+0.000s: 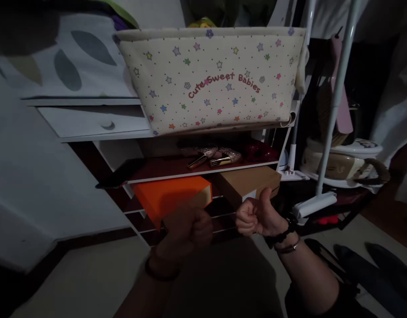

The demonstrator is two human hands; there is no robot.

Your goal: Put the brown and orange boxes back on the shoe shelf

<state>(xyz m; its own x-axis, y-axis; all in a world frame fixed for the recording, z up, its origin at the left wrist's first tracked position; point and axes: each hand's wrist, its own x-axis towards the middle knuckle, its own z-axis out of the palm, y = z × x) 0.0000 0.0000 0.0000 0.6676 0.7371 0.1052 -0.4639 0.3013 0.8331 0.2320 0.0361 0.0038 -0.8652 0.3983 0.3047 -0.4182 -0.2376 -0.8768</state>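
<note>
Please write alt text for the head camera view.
Two fists, left hand and right hand, are raised thumbs-up before an orange box and a brown box on a low shelf, under a star-printed fabric basket.

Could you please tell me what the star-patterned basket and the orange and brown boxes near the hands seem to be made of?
The star-patterned basket looks like soft cream fabric: its walls bow and the rim is stitched. The orange box, by the left hand, seems matt card or paperboard with a paler edge. The brown box, behind the right hand, looks like plain kraft cardboard, unglossed. The dim light leaves both open.
</note>
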